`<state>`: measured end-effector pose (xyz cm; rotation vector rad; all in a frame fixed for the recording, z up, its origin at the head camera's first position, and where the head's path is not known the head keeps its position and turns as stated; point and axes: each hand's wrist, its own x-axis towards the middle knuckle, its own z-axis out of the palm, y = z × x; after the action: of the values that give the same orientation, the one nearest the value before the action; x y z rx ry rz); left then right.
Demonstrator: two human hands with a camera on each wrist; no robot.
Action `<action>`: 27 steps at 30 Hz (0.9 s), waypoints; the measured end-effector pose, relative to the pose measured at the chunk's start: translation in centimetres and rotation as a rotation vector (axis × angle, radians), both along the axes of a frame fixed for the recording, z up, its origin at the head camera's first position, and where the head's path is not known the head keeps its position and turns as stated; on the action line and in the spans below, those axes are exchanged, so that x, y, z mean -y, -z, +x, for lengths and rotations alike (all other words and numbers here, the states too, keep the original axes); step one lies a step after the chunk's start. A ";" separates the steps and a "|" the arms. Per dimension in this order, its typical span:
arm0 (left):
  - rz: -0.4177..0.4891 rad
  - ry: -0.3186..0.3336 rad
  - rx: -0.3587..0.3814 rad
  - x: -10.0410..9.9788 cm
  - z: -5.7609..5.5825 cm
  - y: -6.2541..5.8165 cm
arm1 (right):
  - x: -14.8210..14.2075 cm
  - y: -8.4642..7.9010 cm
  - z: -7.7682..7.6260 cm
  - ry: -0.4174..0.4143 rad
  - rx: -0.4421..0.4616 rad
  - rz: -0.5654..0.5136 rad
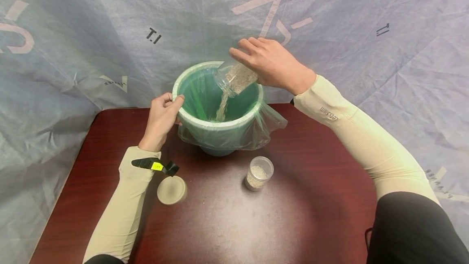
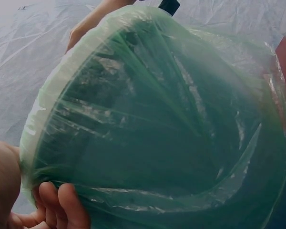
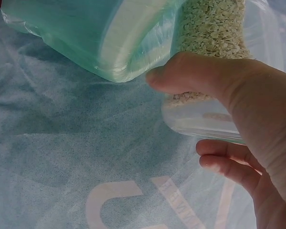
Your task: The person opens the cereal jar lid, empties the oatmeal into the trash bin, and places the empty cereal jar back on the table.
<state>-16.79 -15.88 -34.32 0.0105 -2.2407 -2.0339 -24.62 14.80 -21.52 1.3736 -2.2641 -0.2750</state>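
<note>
My right hand (image 1: 272, 62) grips a clear jar (image 1: 222, 77) tipped mouth-down over a trash can (image 1: 210, 133). Pale flakes (image 3: 212, 28) fill much of the jar, and a stream of them falls into the can in the head view. The thumb lies across the jar's side in the right wrist view. With thumb at the rim and fingers below it on the outside, my left hand (image 1: 161, 117) holds the can's left edge. A thin green plastic bag (image 2: 171, 152) lines the can and folds out over the rim.
On the dark red table (image 1: 304, 150), a small clear cup (image 1: 260, 173) partly filled with pale flakes stands in front of the can. A round cream lid (image 1: 172, 190) lies near the left forearm. Grey printed sheeting (image 1: 121, 19) hangs behind the table.
</note>
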 end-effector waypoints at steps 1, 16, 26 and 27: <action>0.000 0.000 0.000 0.0 0.0 0.0 | 0.0 0.0 0.0 0.000 -0.001 -0.001; 0.000 0.006 -0.006 0.0 0.0 0.0 | 0.0 0.0 -0.1 -0.013 -0.013 -0.009; 0.002 -0.003 -0.007 -0.1 0.0 0.0 | 0.0 -0.1 -0.1 -0.010 -0.014 -0.005; 0.002 -0.003 -0.008 -0.1 0.0 0.0 | 0.0 -0.1 -0.1 -0.009 -0.013 -0.005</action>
<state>-16.76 -15.75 -34.29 0.0063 -2.2329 -2.0307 -24.70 14.79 -21.45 1.3747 -2.2462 -0.2745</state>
